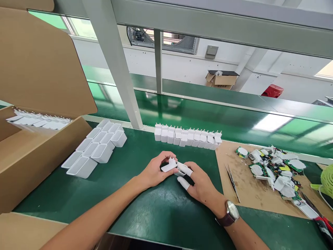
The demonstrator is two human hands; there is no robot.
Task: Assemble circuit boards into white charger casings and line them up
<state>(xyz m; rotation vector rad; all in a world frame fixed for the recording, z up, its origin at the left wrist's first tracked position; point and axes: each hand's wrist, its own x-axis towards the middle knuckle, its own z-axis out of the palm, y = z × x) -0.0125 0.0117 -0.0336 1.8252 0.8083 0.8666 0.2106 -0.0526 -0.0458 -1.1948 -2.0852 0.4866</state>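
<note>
My left hand [153, 172] is closed on a white plug cover [169, 166] with prongs pointing up, its thumb along the near side. My right hand [204, 185] wears white finger cots on the thumb and index finger. Its fingers grip a white charger housing [179, 172] right beside the plug cover; the fingers hide much of it, and how the two parts join cannot be made out. Beyond my hands stands a row of white chargers [186, 137] with plug covers on top. Several open white housings [100, 139] stand grouped to the left.
An open cardboard box [49, 156] holding plug covers [39, 119] stands at far left. Tweezers [232, 182] lie on a brown board [226, 156] at right, beside a pile of circuit boards and white parts [275, 170]. A metal post [117, 66] rises behind the bench.
</note>
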